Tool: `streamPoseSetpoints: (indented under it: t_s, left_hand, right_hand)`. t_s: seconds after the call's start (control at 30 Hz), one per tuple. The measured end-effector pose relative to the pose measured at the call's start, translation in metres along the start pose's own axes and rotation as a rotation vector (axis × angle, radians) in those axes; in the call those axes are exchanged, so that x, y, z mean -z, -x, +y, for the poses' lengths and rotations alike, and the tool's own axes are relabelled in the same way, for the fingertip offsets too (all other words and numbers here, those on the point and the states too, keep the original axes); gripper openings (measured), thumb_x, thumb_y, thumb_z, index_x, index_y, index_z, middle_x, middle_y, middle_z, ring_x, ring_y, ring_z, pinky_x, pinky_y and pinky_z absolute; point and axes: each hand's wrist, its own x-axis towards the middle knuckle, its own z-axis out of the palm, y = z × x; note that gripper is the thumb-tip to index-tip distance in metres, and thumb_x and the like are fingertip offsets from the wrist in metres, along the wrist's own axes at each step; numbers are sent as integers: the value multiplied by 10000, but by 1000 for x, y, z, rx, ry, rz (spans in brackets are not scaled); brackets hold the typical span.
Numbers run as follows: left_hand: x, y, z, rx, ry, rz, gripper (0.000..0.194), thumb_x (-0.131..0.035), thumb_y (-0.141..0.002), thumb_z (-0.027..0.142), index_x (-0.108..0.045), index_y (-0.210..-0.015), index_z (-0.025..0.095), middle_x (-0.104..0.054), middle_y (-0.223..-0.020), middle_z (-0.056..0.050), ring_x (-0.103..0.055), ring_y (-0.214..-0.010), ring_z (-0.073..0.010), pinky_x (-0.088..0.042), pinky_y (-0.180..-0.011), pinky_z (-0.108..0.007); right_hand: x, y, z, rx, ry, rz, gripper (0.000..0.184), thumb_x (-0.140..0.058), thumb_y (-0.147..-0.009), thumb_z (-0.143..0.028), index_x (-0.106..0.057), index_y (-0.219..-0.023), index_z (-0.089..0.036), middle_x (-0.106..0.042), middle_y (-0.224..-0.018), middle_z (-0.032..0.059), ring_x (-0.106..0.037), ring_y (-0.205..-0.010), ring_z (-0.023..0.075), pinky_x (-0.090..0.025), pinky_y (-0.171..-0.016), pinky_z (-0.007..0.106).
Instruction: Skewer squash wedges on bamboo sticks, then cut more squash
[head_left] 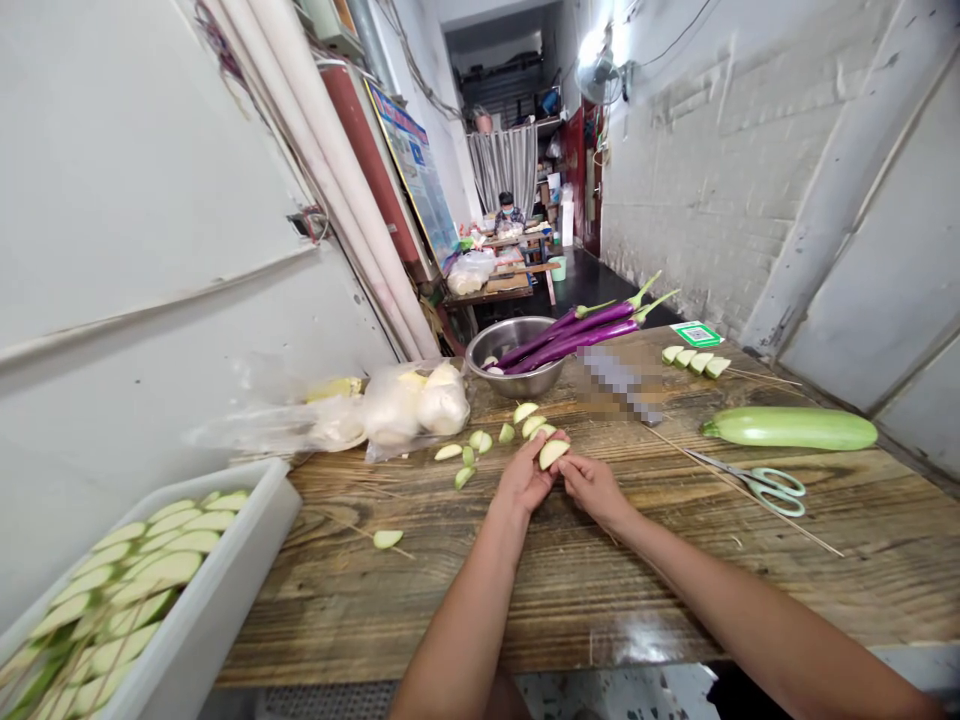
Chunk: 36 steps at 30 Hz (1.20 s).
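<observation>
Over the middle of the wooden table, my left hand holds a half-round zucchini slice between thumb and fingers. My right hand is closed in a pinch right beside that slice; whatever its fingertips grip is hidden. Several loose zucchini slices lie just beyond and left of my left hand. A single slice rests on a thin skewer nearer the front left. At the far right, a row of slices sits on a skewer, behind a whole pale-green zucchini.
A white bin of skewered slices stands at the left. Behind are plastic-bagged white items and a metal bowl with purple eggplants. Scissors, a pixelated object and loose skewers lie right. A person sits far back.
</observation>
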Motion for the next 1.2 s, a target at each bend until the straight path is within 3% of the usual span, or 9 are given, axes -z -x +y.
streamPoseSetpoints:
  t_s: [0.17, 0.4, 0.77, 0.97, 1.2]
  left_hand:
    - [-3, 0, -2, -123, 52, 102, 159, -562, -788, 250, -590, -872, 118, -653, -877, -89, -623, -809, -177, -520, -704, -325]
    - [-4, -2, -8, -103, 126, 79, 99, -562, -784, 189, -593, -806, 98, -653, -812, -83, -627, -761, -163, -505, -769, -352]
    - [1, -7, -11, -252, -27, 150, 182, -644, -716, 256, -618, -768, 84, -654, -779, -95, -623, -695, -156, -495, -665, -278]
    - [1, -2, -11, -162, -98, -6, 229, -677, -680, 280, -621, -790, 88, -654, -773, -91, -607, -640, -137, -469, -558, -225]
    - [3, -5, -11, -160, -136, 96, 211, -696, -653, 244, -612, -768, 89, -649, -707, -76, -586, -564, -118, -458, -515, -218]
  right_hand:
    - [3, -2, 4, 156, 241, 4, 340, -426, -814, -431, -567, -695, -146, -336, -434, -76, -282, -406, 55, -226, -404, 185]
    - [3, -3, 7, 131, 234, 23, 337, -409, -816, -439, -561, -725, -152, -311, -416, -85, -262, -385, 59, -224, -393, 186]
    - [1, -3, 10, 151, 323, 17, 340, -407, -819, -422, -579, -708, -150, -324, -438, -71, -280, -412, 69, -233, -410, 191]
    - [3, -3, 10, 165, 300, 35, 328, -405, -823, -418, -570, -718, -155, -329, -446, -69, -281, -422, 72, -240, -418, 191]
    - [4, -1, 7, 197, 366, 35, 313, -400, -831, -382, -590, -730, -156, -365, -465, -53, -332, -453, 86, -278, -454, 196]
